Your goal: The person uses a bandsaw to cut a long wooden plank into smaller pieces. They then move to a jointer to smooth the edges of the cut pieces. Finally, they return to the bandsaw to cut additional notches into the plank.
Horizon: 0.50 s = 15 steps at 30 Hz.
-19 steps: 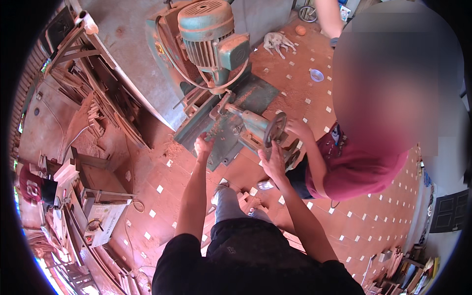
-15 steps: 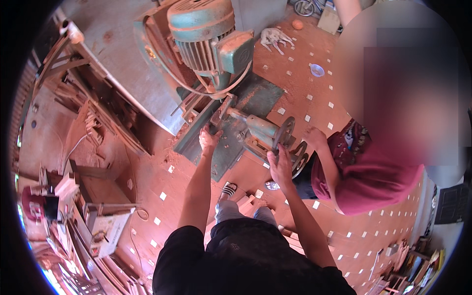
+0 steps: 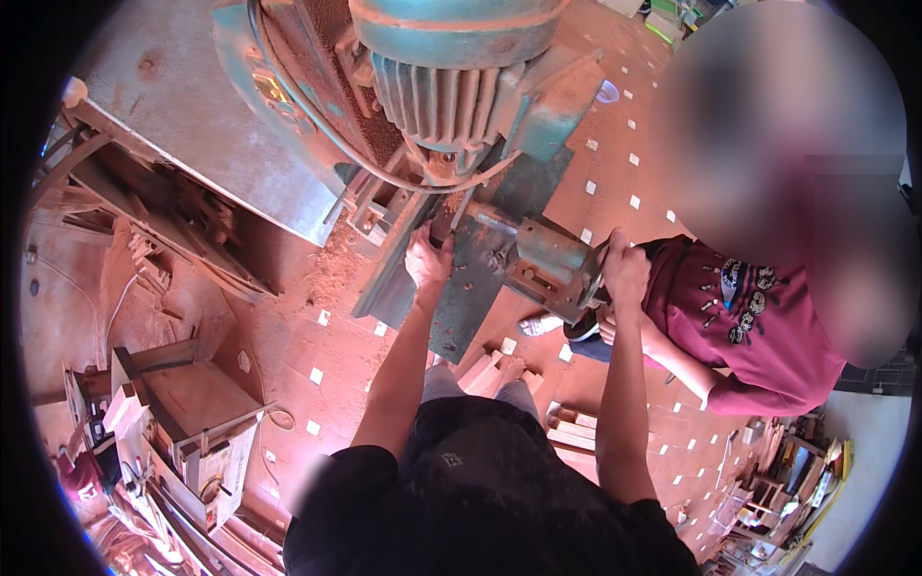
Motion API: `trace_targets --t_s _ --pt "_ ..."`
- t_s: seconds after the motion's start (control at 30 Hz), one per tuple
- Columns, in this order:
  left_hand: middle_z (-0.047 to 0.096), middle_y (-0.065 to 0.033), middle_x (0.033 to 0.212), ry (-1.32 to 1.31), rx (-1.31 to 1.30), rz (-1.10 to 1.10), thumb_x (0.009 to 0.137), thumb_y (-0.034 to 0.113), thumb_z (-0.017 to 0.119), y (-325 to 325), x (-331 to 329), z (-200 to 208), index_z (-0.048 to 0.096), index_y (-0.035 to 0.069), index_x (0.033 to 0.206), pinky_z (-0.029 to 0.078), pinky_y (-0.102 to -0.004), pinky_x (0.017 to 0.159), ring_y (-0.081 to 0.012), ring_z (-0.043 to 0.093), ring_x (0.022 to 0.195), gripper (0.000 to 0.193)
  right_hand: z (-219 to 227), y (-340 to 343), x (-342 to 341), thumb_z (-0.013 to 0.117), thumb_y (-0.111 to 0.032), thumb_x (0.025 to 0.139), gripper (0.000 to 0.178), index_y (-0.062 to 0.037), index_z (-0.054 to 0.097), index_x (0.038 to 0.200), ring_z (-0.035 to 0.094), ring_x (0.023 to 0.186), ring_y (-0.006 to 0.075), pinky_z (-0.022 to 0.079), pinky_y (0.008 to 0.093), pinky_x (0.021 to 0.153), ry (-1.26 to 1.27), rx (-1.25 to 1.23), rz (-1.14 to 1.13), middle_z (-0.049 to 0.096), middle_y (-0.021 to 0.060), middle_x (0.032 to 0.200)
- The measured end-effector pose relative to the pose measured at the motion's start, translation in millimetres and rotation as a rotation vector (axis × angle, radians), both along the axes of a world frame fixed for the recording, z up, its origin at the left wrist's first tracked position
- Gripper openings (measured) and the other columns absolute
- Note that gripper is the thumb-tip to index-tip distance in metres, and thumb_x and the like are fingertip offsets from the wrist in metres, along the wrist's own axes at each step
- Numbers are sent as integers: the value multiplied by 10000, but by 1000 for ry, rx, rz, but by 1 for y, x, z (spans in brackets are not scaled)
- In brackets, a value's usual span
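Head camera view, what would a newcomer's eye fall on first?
The big teal motor, coated with reddish dust, dominates the top, near the centre. Below it, the left hand is at a small brown piece, while the right hand is at the handwheel, right of centre. A co-worker's maroon shirt stands out farther right.

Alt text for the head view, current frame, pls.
Person in black at a dusty green machine, left hand by a small brown piece, right hand at the handwheel. A co-worker in maroon stands to the right, one hand close to the wheel. Cut wood lies on the reddish tiled floor.
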<state>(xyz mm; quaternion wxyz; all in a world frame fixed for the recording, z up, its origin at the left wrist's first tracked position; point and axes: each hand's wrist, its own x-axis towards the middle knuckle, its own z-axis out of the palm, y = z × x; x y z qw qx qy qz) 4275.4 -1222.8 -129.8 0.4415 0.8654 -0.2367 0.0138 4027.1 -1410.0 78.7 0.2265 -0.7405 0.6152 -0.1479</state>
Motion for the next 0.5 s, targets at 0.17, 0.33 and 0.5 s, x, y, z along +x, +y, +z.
trace_targets --t_s 0.17,0.33,0.5 --pt "720 -155 1149 -13 38 17 815 246 856 7 5 2 659 59 1322 576 -483 914 -383 708 1067 576 -12 46 76 725 -244 931 251 -16 757 1031 723 922 392 586 483 851 -210 -555 478 738 192 1076" --pt "694 -212 1186 16 -107 56 802 259 873 5 -4 17 659 42 1295 553 -494 940 -437 677 1094 580 -97 -9 197 707 -427 974 489 44 740 1101 679 1158 429 558 483 967 -88 162 676 730 244 1212" --pt "681 -163 1217 628 -66 292 850 323 891 3 -45 28 612 3 1314 576 -446 914 -328 706 1106 629 -139 -48 231 779 -297 966 340 -4 743 1135 726 1080 271 609 426 839 -322 628 694 753 153 1166"
